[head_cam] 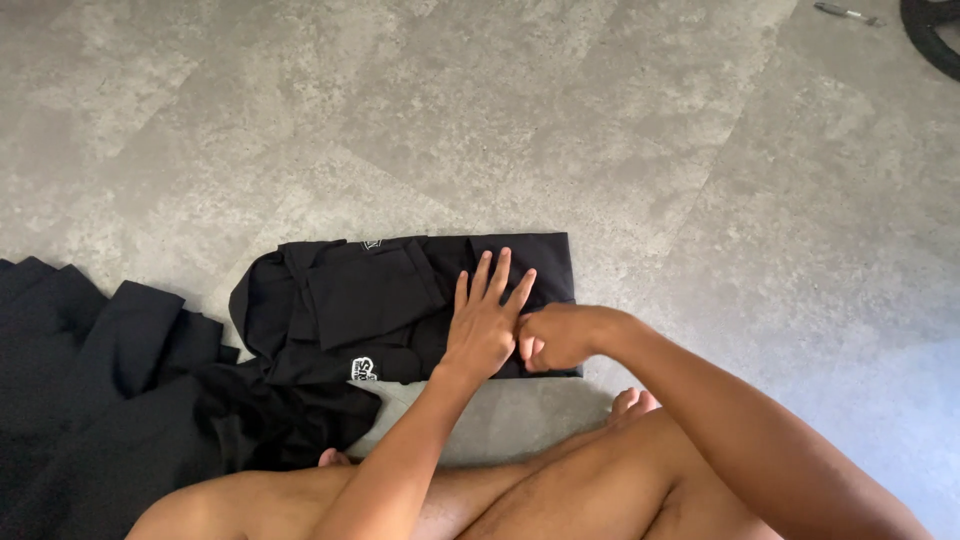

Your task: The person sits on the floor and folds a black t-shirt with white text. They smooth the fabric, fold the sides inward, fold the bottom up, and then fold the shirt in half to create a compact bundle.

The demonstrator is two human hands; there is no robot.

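Note:
A black garment, partly folded into a rectangle with a small white print near its front edge, lies on the grey floor. My left hand rests flat on its right half, fingers spread and pointing away from me. My right hand is curled into a fist at the garment's front right edge, touching the left hand; whether it pinches the cloth is hidden.
A heap of more black cloth lies at the left. My bare legs cross the bottom of the view. A pen and part of a black wheel sit at the far right on the grey tiled floor.

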